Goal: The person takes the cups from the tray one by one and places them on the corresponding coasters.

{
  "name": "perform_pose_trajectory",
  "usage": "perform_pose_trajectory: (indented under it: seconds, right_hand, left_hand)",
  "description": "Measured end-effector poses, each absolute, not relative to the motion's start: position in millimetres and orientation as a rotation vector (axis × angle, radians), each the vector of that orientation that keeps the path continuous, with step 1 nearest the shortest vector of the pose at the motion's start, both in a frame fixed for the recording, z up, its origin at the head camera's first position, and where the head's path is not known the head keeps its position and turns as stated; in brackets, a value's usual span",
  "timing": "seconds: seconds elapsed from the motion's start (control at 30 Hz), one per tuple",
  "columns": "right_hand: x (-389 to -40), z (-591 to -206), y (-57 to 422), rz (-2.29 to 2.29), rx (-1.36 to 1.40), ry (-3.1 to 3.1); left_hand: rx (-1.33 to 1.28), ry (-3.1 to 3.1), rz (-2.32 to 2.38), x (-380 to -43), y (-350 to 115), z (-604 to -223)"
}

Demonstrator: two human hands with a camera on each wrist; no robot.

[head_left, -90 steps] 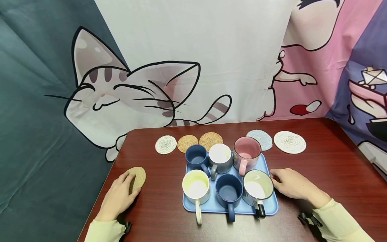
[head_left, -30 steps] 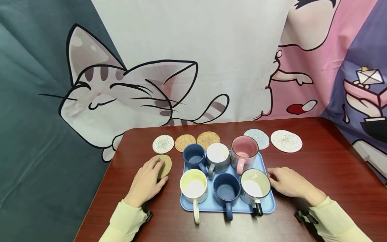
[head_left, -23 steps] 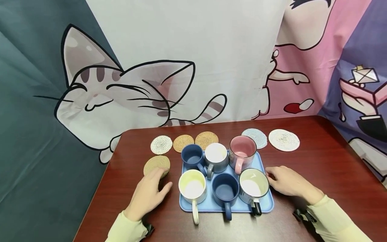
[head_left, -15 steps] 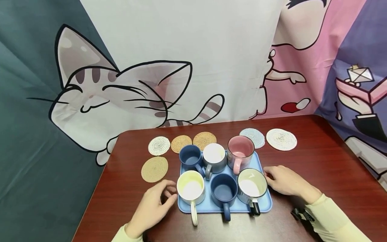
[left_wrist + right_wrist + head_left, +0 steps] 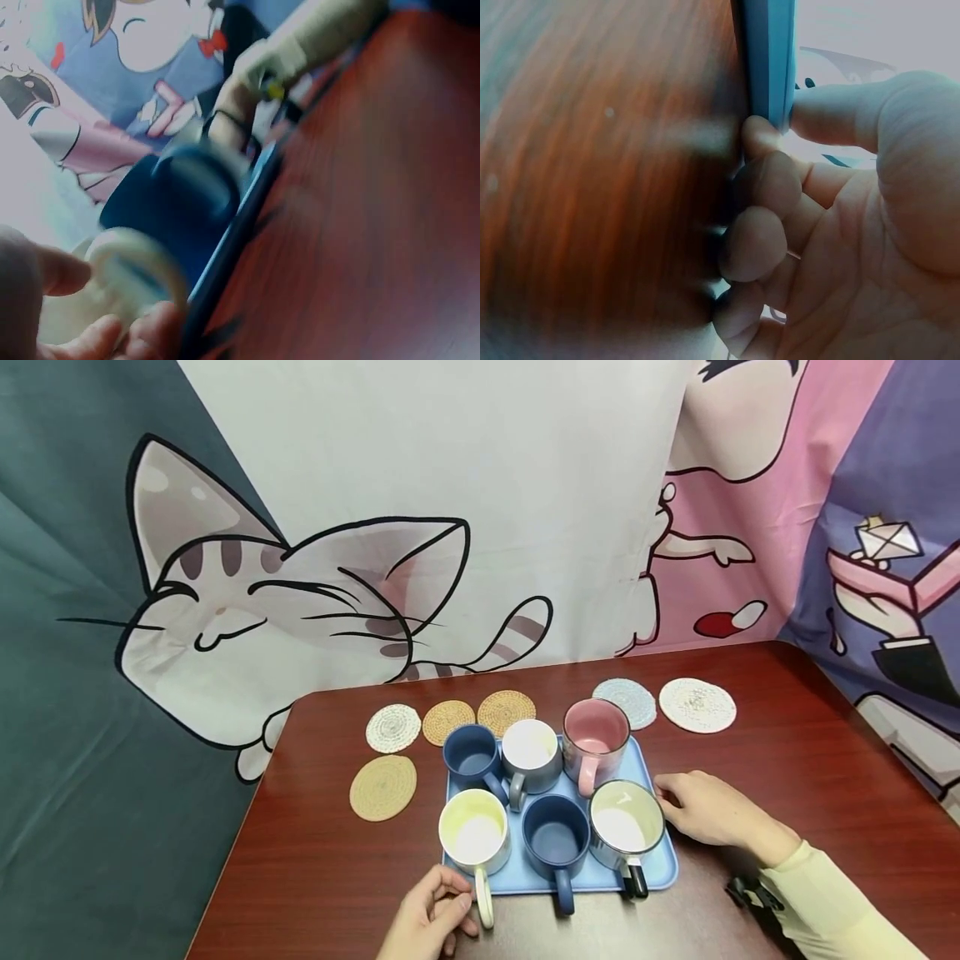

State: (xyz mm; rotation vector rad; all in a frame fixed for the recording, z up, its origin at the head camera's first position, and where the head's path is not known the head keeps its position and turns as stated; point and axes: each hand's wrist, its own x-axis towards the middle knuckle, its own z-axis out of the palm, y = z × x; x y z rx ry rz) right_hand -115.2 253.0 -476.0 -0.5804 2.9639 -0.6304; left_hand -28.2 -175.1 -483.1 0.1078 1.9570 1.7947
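Observation:
My left hand (image 5: pixel 431 914) is at the front left of the blue tray (image 5: pixel 663 870), fingertips right at the handle of the cream mug (image 5: pixel 491 862). In the left wrist view, thumb and fingers spread either side of that handle (image 5: pixel 169 270), blurred. My right hand (image 5: pixel 708 810) pinches the tray's right edge between thumb and forefinger, plain in the right wrist view, the other fingers curled beneath. Also on the tray are a dark blue mug (image 5: pixel 557 835), a black-handled enamel mug (image 5: pixel 627 822), a pink mug (image 5: pixel 597 739), a grey mug (image 5: pixel 532 768) and a smaller blue mug (image 5: pixel 472 760).
A tan round coaster (image 5: pixel 382 787) lies left of the tray. Behind stand a white coaster (image 5: pixel 393 728), two straw-coloured coasters (image 5: pixel 448 722), a light blue coaster (image 5: pixel 626 702) and a larger white coaster (image 5: pixel 697 705). A printed curtain (image 5: pixel 585 527) hangs behind the brown table (image 5: pixel 300 877).
My left hand slid the tan coaster rightward to below the white one, let go, then moved toward the front to the cream mug's handle. My right hand keeps its place at the tray.

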Motion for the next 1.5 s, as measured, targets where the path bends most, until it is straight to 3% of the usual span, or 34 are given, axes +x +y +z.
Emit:
perform_pose_trajectory:
  seconds: [0.57,1.5]
  right_hand:
    - [-116,-475,252,-0.628,-0.582,2.961]
    - [-116,-474,253,-0.61,-0.577,2.969]
  left_hand:
    - [0.101,1.589,1.983,-6,-149,-495]
    - [-0.291,2.126,1.861,-16,-160,-472]
